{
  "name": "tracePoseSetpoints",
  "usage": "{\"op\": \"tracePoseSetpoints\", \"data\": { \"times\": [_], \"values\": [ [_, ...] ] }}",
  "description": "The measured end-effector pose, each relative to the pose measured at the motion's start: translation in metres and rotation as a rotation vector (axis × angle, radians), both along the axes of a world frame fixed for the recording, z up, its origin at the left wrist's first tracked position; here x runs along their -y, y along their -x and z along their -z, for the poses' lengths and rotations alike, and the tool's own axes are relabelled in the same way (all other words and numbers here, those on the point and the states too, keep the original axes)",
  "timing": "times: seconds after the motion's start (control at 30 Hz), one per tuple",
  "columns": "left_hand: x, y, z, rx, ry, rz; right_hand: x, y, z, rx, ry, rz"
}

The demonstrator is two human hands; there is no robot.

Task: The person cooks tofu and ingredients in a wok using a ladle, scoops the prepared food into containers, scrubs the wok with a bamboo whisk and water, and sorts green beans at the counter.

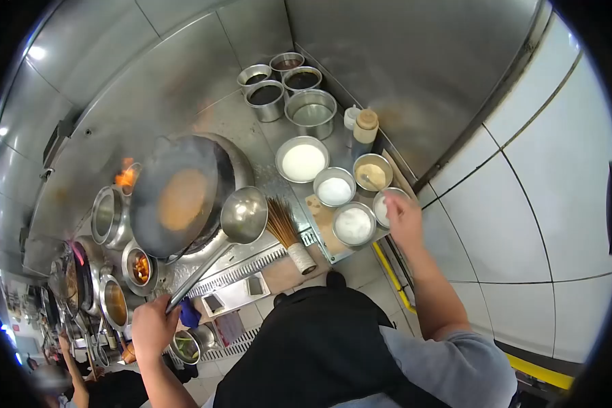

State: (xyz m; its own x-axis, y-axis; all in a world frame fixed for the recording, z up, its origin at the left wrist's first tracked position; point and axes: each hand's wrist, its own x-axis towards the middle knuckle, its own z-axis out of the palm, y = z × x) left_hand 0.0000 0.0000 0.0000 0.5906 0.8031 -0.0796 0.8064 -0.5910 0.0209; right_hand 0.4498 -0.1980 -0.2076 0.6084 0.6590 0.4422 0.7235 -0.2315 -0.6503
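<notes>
My left hand (pixel 152 329) is wrapped round the handle of a large steel ladle (pixel 243 215). The ladle's empty bowl hangs just right of the wok (pixel 143 204), which holds a brown, steaming liquid (pixel 182 198). With its fingers pinched together, my right hand (pixel 404 219) is over a steel bowl of white powder (pixel 381 208). A small spoon (pixel 368 181) sits in the neighbouring bowl of tan powder (pixel 373 168), its handle running toward my right fingers, which appear closed on it. Two more bowls of white seasoning (pixel 334 190) (pixel 353 224) stand to the left.
A bamboo wok brush (pixel 289 234) lies beside the ladle. Behind are a bowl of white liquid (pixel 302 161), several pots of dark sauce (pixel 265 95) and two bottles (pixel 364 129). Flame (pixel 126 175) rises left of the wok, near food bowls (pixel 141 266). Another person's arm (pixel 75 370) shows lower left.
</notes>
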Motion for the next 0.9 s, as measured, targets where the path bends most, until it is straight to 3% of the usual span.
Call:
{"op": "tracePoseSetpoints", "data": {
  "times": [0.07,0.1,0.3,0.6,0.9],
  "values": [
    [-0.004,0.0,-0.007,-0.109,0.021,0.067,-0.007,-0.003,0.007,-0.578,-0.114,0.14],
    [0.0,-0.031,-0.001,-0.094,-0.026,0.071,-0.017,-0.037,0.022,-0.565,-0.162,0.132],
    [0.011,-0.066,-0.016,-0.173,-0.018,0.163,-0.027,-0.045,0.052,-0.724,-0.144,0.226],
    [0.021,-0.09,-0.024,-0.24,-0.074,0.27,-0.015,-0.054,0.048,-1.086,-0.378,0.266],
    [0.019,-0.097,-0.017,-0.276,-0.036,0.282,0.004,-0.059,0.032,-1.27,-0.565,0.277]
  ]
}}
